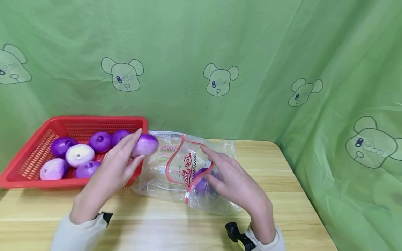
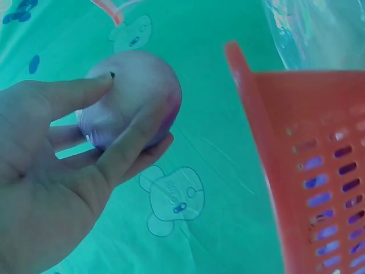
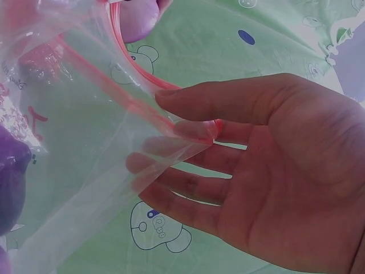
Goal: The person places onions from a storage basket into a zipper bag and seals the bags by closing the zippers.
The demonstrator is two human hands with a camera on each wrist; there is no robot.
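Note:
My left hand [image 1: 114, 162] grips a purple onion [image 1: 146, 145] between thumb and fingers, above the right end of the red basket. In the left wrist view the same onion [image 2: 134, 94] shows pale on top, clasped by the fingertips. My right hand [image 1: 235, 177] pinches the edge of a clear zip bag [image 1: 150, 174], whose red-trimmed mouth [image 1: 166, 167] gapes towards the left. The right wrist view shows the thumb on one side of the film and several fingers behind it. Inside the bag lies at least one purple onion [image 1: 202, 186], partly covered by the right hand.
A red perforated basket [image 1: 31, 153] with several purple onions [image 1: 62, 147] and one whiter onion [image 1: 80, 155] stands at the left. The wooden table [image 1: 150, 226] ends on the right beside a green curtain [image 1: 176, 35], which also hangs behind it.

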